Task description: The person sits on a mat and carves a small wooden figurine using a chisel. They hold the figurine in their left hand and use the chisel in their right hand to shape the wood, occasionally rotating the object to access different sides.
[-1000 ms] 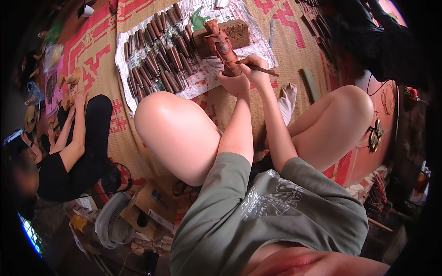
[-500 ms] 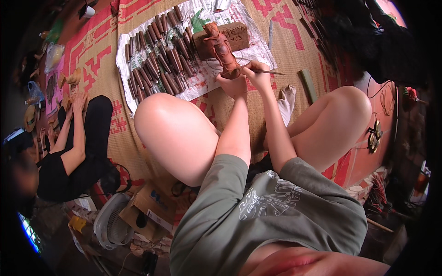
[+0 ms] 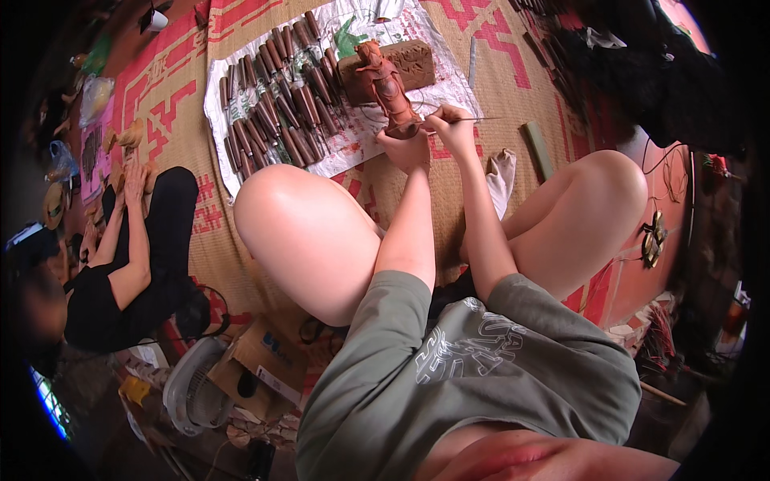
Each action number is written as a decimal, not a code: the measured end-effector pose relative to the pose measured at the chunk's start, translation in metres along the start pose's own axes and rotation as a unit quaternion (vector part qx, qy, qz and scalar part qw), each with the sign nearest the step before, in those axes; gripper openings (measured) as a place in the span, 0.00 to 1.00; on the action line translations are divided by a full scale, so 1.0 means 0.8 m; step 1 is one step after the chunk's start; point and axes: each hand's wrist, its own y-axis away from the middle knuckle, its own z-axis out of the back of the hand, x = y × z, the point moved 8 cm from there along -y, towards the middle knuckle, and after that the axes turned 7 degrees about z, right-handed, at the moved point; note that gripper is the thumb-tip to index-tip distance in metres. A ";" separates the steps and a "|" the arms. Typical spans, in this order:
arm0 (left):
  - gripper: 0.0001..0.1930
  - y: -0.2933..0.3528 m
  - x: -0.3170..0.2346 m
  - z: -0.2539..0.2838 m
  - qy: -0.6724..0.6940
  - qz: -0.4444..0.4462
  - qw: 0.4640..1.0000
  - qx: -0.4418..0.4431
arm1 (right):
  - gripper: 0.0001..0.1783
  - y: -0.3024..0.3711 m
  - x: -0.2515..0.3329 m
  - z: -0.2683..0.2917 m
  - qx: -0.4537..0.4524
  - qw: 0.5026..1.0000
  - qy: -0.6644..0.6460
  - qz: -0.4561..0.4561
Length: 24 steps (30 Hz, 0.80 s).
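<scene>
Tan mat (image 3: 501, 104); white sheet (image 3: 345, 159); held figurine (image 3: 390, 86); cardboard box (image 3: 261, 357)

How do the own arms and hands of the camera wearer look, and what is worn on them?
A grey-green T-shirt has short, loose sleeves. Below them, the forearms, left hand and right hand are bare: no gloves, watch or bracelet can be seen.

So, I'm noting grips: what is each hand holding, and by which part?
The left hand holds the figurine by its base; the right hand holds a thin tool by its shaft.
</scene>
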 end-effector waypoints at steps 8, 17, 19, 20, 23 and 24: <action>0.42 0.012 -0.022 0.012 -0.019 0.023 1.000 0.001 | 0.05 -0.003 0.016 -0.013 -0.010 0.994 0.071 0.081; 0.41 0.014 -0.020 0.008 -0.019 0.029 0.999 -0.001 | 0.09 -0.007 -0.008 -0.017 -0.009 0.997 0.055 0.054; 0.41 0.012 -0.019 0.010 -0.012 0.014 1.000 -0.014 | 0.10 -0.006 0.000 -0.020 0.000 0.997 0.046 0.057; 0.41 0.011 -0.018 0.011 -0.009 0.006 1.000 -0.021 | 0.11 -0.006 0.004 -0.022 0.004 0.997 0.042 0.059; 0.42 0.009 -0.011 0.004 -0.008 0.021 1.000 -0.009 | 0.11 -0.007 0.007 -0.020 0.005 0.996 0.043 0.076; 0.42 0.009 -0.010 0.004 -0.006 0.022 1.000 -0.007 | 0.11 -0.007 0.003 -0.019 0.003 0.997 0.032 0.068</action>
